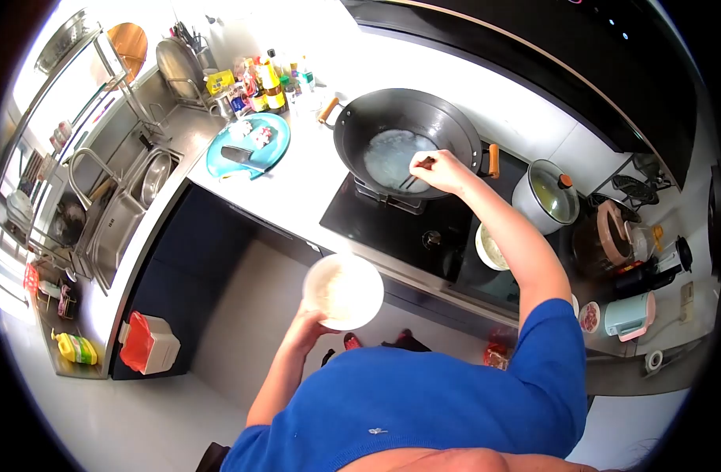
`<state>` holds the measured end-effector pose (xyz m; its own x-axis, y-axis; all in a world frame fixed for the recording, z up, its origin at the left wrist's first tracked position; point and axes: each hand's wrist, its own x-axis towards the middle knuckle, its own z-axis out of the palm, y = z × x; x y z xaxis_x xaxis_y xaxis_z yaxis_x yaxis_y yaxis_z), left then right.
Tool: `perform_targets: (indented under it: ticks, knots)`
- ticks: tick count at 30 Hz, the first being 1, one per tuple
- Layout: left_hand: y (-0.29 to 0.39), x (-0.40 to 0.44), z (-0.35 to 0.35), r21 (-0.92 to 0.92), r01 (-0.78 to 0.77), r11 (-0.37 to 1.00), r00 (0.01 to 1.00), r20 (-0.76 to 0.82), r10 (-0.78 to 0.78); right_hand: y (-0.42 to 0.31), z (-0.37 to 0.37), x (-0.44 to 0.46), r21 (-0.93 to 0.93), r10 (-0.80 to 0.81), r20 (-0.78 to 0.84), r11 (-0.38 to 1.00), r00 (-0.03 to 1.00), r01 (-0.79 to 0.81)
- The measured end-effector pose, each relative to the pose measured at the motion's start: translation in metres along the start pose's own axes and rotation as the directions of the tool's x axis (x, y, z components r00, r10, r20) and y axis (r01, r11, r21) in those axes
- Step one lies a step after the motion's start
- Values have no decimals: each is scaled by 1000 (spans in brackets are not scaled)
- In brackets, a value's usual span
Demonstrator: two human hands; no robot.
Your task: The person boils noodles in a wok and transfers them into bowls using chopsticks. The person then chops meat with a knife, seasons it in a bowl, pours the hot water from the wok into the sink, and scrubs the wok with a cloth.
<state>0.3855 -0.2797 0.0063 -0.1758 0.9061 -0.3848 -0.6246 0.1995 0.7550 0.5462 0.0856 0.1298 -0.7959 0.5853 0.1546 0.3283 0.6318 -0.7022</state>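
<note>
My left hand [307,324] grips a white bowl [343,291] by its side, in front of the counter edge. Something pale lies inside the bowl, too bright to make out. Over the stove, my right hand [441,171] is closed around dark chopsticks [408,182], their tips down in the wok. The large black wok [360,126] has two wooden handles and sits on the burner. Cloudy whitish liquid [392,153] with bubbles or foam covers its bottom.
Left of the wok, a turquoise plate [278,130] carries a cleaver [238,154] and some food. Sauce bottles [272,90] stand behind it. A lidded pot [545,197] and another bowl [490,248] are right of the wok. The sink [116,236] is far left.
</note>
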Motion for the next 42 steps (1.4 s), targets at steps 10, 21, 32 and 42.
perform_targets:
  ticks: [10,21,32,42]
  knots:
    - [68,4,-60,-260,-336,906,884,-419,207,69,-36,70,32,117,-355,993,928,-113]
    - [148,73,-80,-234,-472,850,842,-405,356,126,-58,83,542,608,-191,720,771,-434]
    - [194,131,-96,-243,-397,885,890,-336,307,34,-15,104,508,439,-129,799,889,-321]
    - [251,172,-124,-162,-242,957,959,-187,211,2,19,78,51,372,-247,927,895,-371]
